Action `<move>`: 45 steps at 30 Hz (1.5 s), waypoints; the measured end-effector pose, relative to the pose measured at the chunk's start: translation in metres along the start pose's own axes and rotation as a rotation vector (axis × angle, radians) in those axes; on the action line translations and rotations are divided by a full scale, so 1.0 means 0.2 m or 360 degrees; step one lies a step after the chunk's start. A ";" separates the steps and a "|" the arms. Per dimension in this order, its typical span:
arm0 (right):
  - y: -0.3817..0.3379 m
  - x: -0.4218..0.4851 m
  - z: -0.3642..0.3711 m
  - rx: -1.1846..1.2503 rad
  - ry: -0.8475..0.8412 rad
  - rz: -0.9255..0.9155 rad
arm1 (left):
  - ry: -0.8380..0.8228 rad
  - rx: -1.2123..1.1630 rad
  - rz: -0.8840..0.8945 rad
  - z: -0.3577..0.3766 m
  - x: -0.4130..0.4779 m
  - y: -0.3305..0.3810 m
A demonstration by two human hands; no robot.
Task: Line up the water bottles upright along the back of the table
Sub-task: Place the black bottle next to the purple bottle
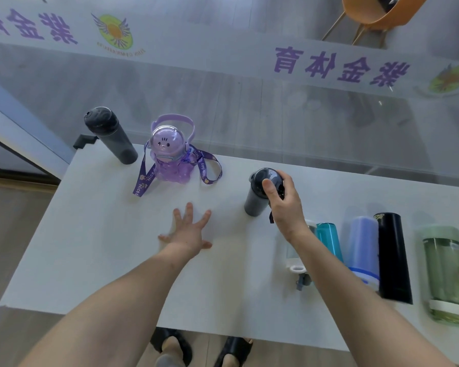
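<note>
White bench [96,250] is carrying bottles; right hand [282,201] is holding a grey bottle [256,200] in its grip at centre, left hand [190,233] is lying flat, fingers spread.

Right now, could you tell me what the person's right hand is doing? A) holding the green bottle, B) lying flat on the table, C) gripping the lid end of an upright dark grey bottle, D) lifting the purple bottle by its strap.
C: the right hand has its grip on the top of the upright dark grey bottle, while the left hand lies spread on the table.
</note>
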State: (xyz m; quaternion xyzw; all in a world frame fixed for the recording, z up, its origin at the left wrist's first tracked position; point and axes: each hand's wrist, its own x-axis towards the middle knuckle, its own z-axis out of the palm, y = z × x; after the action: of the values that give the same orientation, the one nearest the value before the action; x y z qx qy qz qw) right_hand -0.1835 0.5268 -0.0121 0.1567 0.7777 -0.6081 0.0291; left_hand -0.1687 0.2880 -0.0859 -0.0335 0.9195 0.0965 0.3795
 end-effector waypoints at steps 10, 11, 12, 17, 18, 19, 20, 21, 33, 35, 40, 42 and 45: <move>-0.11 0.32 0.17 0.0007 -0.0050 -0.0060 | -0.0014 -0.0009 -0.0023 0.00 0.00 -0.01; -0.12 0.35 0.18 -0.0001 -0.0059 -0.0066 | -0.0017 -0.0012 -0.0023 0.00 0.00 -0.01; -0.13 0.37 0.18 -0.0006 -0.0069 -0.0072 | -0.0020 -0.0021 -0.0021 0.00 0.00 -0.01; -0.15 0.46 0.21 -0.0003 -0.0119 -0.0115 | -0.0022 -0.0034 -0.0017 0.00 0.02 -0.01; -0.15 0.47 0.22 0.0002 -0.0122 -0.0118 | -0.0021 -0.0033 -0.0016 0.00 0.02 -0.01; -0.16 0.48 0.22 0.0003 -0.0123 -0.0116 | -0.0024 -0.0032 -0.0014 0.00 0.02 -0.01; -0.16 0.49 0.23 0.0004 -0.0127 -0.0114 | -0.0028 -0.0033 -0.0013 0.00 0.02 -0.01; -0.16 0.50 0.23 0.0002 -0.0132 -0.0112 | -0.0030 -0.0035 -0.0014 0.00 0.01 0.00; -0.18 0.52 0.22 -0.0004 -0.0229 -0.0143 | -0.0041 -0.0048 -0.0016 0.00 0.02 -0.01; -0.18 0.53 0.22 0.0013 -0.0243 -0.0140 | -0.0036 -0.0055 -0.0014 0.01 0.02 -0.01; -0.17 0.54 0.22 0.0009 -0.0272 -0.0135 | -0.0026 -0.0072 -0.0005 0.00 0.02 -0.01; -0.17 0.54 0.21 0.0016 -0.0285 -0.0133 | -0.0027 -0.0074 -0.0011 0.00 0.02 -0.01; -0.17 0.54 0.21 0.0020 -0.0293 -0.0125 | -0.0011 -0.0036 -0.0030 0.01 0.02 0.00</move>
State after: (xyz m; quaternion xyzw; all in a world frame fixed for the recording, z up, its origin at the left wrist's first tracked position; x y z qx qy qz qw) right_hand -0.3026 0.5028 -0.0157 0.0698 0.7734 -0.6255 0.0754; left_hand -0.1696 0.2879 -0.0895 -0.0463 0.9167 0.1035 0.3831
